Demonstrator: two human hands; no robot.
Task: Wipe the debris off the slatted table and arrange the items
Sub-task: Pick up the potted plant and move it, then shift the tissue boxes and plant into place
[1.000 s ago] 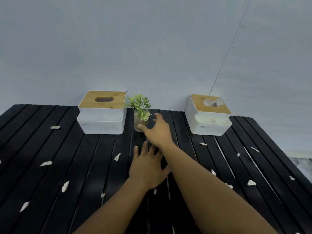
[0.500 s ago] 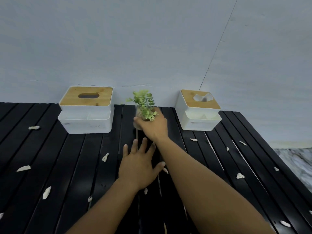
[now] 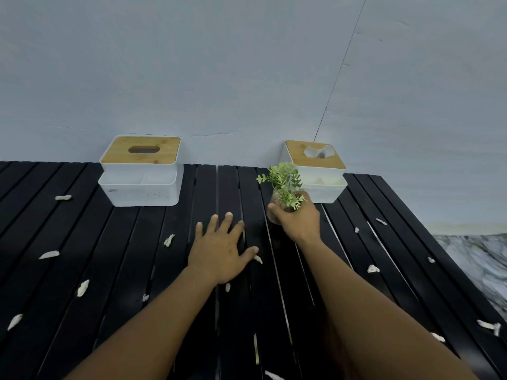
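Currently the right hand (image 3: 297,219) is wrapped around a small glass plant pot (image 3: 277,204) with green sprigs, tilted a bit, just in front of the right tissue box (image 3: 315,171) near the wall. Can't tell if the pot touches the slatted table (image 3: 137,256). Left hand (image 3: 219,250) lies flat, fingers spread, palm down on the slats mid-table, holding nothing. Left tissue box (image 3: 141,171) sits well apart at the back. White debris scraps (image 3: 82,287) are scattered across the slats, one beside the left thumb.
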